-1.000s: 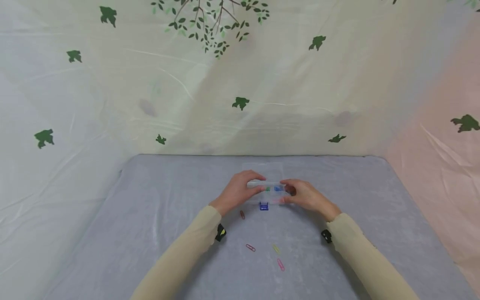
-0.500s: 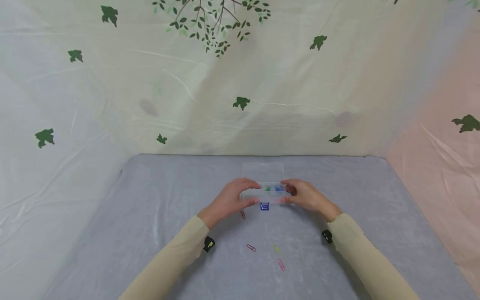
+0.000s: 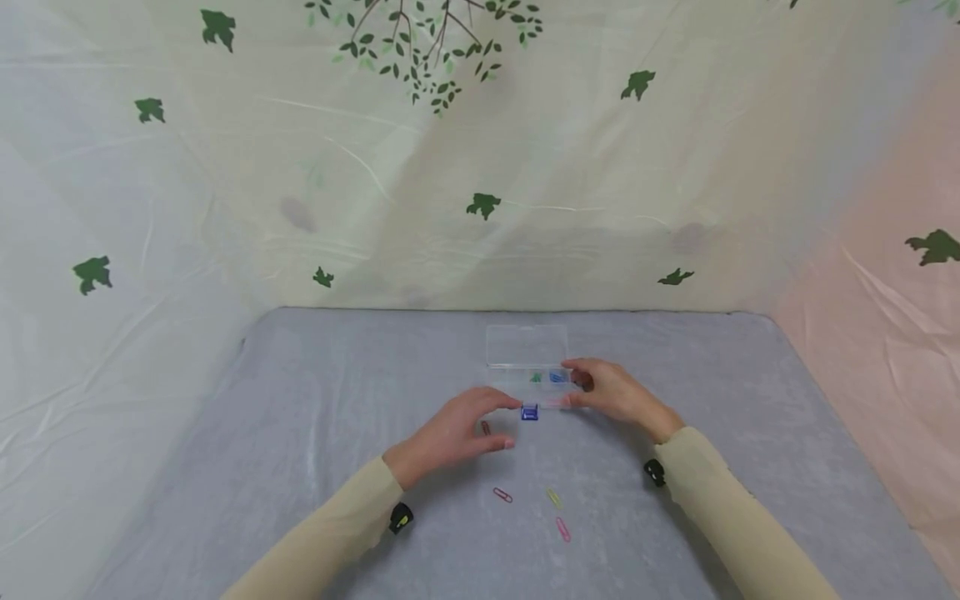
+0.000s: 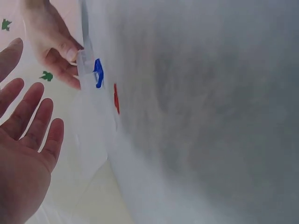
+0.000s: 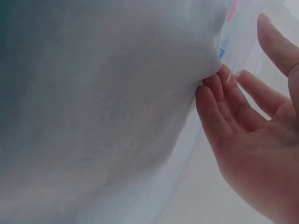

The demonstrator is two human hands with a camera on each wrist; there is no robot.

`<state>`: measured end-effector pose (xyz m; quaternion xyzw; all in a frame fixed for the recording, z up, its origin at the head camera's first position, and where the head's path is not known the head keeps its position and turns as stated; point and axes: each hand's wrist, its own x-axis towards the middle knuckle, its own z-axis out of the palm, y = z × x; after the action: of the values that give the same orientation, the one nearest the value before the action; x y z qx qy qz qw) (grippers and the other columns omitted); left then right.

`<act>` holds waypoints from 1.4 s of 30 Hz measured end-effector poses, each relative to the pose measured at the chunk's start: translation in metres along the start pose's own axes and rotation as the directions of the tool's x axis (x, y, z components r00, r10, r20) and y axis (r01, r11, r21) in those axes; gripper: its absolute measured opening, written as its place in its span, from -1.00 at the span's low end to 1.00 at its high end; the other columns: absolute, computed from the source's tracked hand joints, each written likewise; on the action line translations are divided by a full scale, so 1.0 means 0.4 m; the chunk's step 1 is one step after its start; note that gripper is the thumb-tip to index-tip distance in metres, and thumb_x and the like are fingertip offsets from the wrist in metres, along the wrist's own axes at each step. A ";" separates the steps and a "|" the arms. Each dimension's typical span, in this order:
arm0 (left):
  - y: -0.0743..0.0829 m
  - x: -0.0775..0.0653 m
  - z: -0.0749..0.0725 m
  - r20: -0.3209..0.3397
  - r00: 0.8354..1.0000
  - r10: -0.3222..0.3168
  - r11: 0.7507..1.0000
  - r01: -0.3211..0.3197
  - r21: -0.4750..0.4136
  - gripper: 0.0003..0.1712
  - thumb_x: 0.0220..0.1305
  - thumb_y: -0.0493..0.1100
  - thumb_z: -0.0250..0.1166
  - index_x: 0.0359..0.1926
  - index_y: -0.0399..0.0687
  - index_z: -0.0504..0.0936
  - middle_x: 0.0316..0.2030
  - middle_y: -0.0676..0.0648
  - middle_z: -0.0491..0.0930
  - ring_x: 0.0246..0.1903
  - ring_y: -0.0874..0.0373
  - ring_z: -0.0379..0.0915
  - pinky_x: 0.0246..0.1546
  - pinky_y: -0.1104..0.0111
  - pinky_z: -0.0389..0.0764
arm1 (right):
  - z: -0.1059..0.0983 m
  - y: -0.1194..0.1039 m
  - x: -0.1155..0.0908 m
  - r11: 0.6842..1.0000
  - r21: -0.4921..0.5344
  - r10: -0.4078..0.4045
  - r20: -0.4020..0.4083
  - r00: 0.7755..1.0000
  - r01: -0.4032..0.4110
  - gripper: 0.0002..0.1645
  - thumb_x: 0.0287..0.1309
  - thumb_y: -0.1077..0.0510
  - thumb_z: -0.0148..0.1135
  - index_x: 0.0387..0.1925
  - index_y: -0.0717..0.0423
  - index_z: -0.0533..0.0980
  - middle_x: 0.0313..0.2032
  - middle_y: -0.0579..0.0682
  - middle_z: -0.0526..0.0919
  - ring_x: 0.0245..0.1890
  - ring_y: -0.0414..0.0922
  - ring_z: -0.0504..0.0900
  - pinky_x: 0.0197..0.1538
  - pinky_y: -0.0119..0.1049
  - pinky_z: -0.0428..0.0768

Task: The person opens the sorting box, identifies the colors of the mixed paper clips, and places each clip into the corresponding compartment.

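A clear plastic box (image 3: pixel 506 387) lies on the table with its transparent lid (image 3: pixel 527 344) folded back. Green clips (image 3: pixel 536 378) and blue clips (image 3: pixel 557 377) show in its back compartments, with something pink at the front right. A blue latch (image 3: pixel 529 412) juts from the front. My right hand (image 3: pixel 617 393) holds the box's right end, thumb in front and fingers behind. Left of the latch, my left hand (image 3: pixel 447 429) hovers with fingers extended and holds nothing. A red paper clip (image 4: pixel 116 99) lies on the cloth, between left thumb and forefinger in the head view.
Nearer the front lie another red paper clip (image 3: pixel 502 495), a yellow paper clip (image 3: pixel 553 498) and a pink paper clip (image 3: pixel 562 529). Grey cloth (image 3: pixel 300 433) covers the table. A pale curtain (image 3: pixel 405 250) with leaf shapes hangs behind it.
My left hand has let go of the box's left side and moved left and toward me, down to the near red paper clip. My right hand has stayed on the box.
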<state>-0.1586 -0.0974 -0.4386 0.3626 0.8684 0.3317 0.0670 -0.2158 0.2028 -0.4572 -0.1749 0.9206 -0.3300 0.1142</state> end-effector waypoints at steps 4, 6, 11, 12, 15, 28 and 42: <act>0.004 -0.017 0.006 0.039 0.999 -0.007 1.000 0.007 -0.014 -0.43 0.35 -0.06 0.45 0.31 -0.12 0.59 0.22 -0.04 0.61 0.14 0.02 0.53 0.22 0.14 0.54 | 0.000 0.001 0.002 1.000 -0.003 0.000 0.000 1.000 0.000 -0.21 0.26 0.05 0.48 0.41 0.28 0.42 0.12 0.18 0.64 0.03 0.02 0.57 0.19 0.10 0.56; 0.005 -0.023 0.011 0.062 0.998 -0.014 1.000 0.015 -0.016 -0.44 0.35 -0.05 0.45 0.30 -0.12 0.60 0.21 -0.02 0.62 0.11 0.04 0.55 0.20 0.18 0.56 | 0.001 0.002 0.002 1.000 -0.001 0.001 -0.001 1.000 -0.001 -0.21 0.26 0.05 0.49 0.41 0.28 0.42 0.12 0.17 0.64 0.02 0.02 0.57 0.19 0.10 0.55; 0.003 -0.038 0.025 0.112 0.993 -0.031 0.999 0.032 -0.008 -0.47 0.33 -0.04 0.47 0.26 -0.09 0.62 0.15 0.02 0.65 0.15 0.15 0.53 0.25 0.20 0.53 | 0.001 0.004 0.001 1.000 0.008 0.007 -0.002 1.000 -0.007 -0.20 0.25 0.03 0.49 0.41 0.26 0.42 0.14 0.18 0.63 0.05 0.03 0.56 0.22 0.12 0.54; 0.002 -0.041 0.028 0.120 0.992 -0.036 0.999 0.037 -0.005 -0.47 0.33 -0.03 0.47 0.26 -0.08 0.62 0.14 0.04 0.65 0.15 0.18 0.52 0.26 0.22 0.52 | 0.001 0.004 0.001 1.000 0.007 0.004 -0.002 1.000 -0.004 -0.19 0.25 0.03 0.49 0.41 0.26 0.42 0.14 0.18 0.63 0.05 0.03 0.56 0.22 0.12 0.54; 0.001 -0.049 0.032 0.137 0.990 -0.028 1.000 0.029 -0.005 -0.47 0.33 -0.04 0.47 0.25 -0.07 0.62 0.13 0.05 0.65 0.14 0.23 0.52 0.25 0.25 0.52 | 0.001 0.004 0.000 1.000 0.006 -0.002 -0.004 1.000 0.002 -0.20 0.25 0.03 0.49 0.41 0.27 0.42 0.14 0.19 0.63 0.05 0.03 0.56 0.22 0.13 0.54; -0.008 -0.073 0.059 0.204 0.979 0.008 1.000 -0.004 -0.019 -0.61 0.29 -0.03 0.50 0.09 0.00 0.72 -0.03 0.15 0.70 0.00 0.38 0.56 0.15 0.41 0.56 | 0.000 -0.001 -0.003 1.000 0.001 -0.004 -0.005 1.000 0.004 -0.20 0.26 0.04 0.49 0.41 0.29 0.42 0.13 0.18 0.64 0.04 0.02 0.56 0.22 0.12 0.54; -0.017 -0.072 0.074 0.257 0.967 0.000 0.999 -0.011 0.041 -0.75 0.32 -0.02 0.47 -0.02 0.09 0.77 -0.14 0.25 0.64 -0.12 0.47 0.50 0.05 0.48 0.55 | -0.001 -0.002 -0.002 1.000 -0.003 -0.014 -0.008 1.000 0.014 -0.20 0.25 0.06 0.49 0.40 0.31 0.42 0.05 0.12 0.65 -0.03 -0.02 0.54 0.13 0.03 0.55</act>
<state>-0.1313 -0.1048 -0.4692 0.4062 0.8582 0.2639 0.1701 -0.2150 0.2029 -0.4563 -0.1804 0.9203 -0.3301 0.1079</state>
